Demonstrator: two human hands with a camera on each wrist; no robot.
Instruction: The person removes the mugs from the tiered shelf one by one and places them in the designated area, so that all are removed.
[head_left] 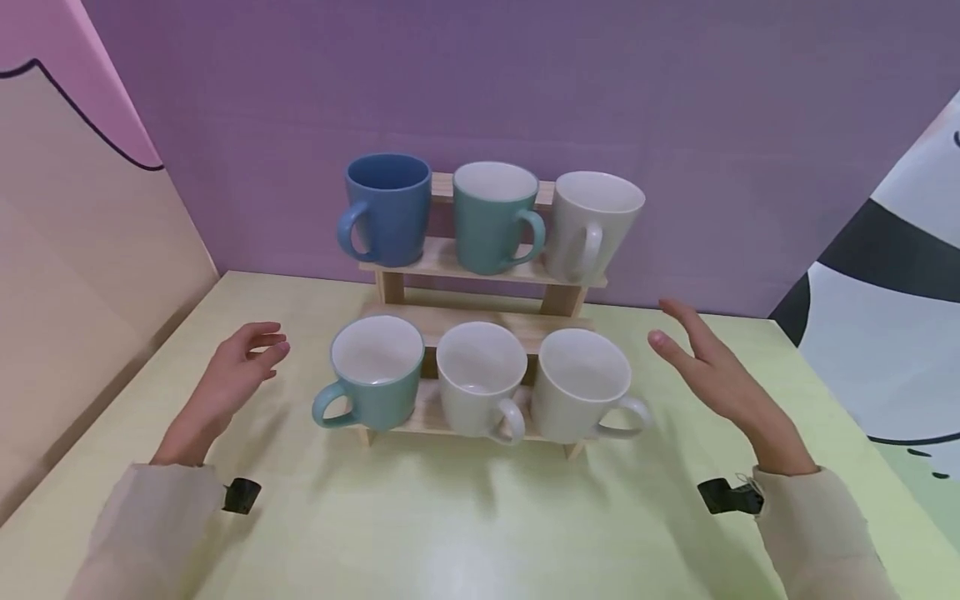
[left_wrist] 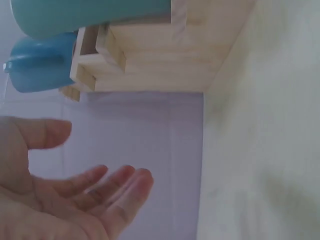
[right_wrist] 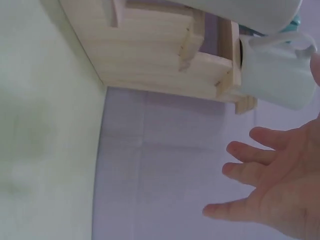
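A tiered wooden rack (head_left: 480, 325) carries two rows of mugs. On the upper tier stand a blue mug (head_left: 390, 212), a teal mug (head_left: 487, 221) and a white mug (head_left: 581, 225). Along the lower tier are a teal mug with a white inside (head_left: 382, 396), a white mug (head_left: 472, 408) and another white mug (head_left: 562, 408). My left hand (head_left: 243, 367) hovers left of the rack, fingers relaxed and holding nothing. To the right of the rack, my right hand (head_left: 708, 367) is held with fingers spread, apart from the mugs and also holding nothing.
The rack stands on a pale yellow-green table (head_left: 465, 525), close to a purple backdrop (head_left: 525, 83). A beige panel (head_left: 90, 233) flanks the left side, and a printed black-and-white sheet (head_left: 892, 275) the right. Small black devices sit at both wrists.
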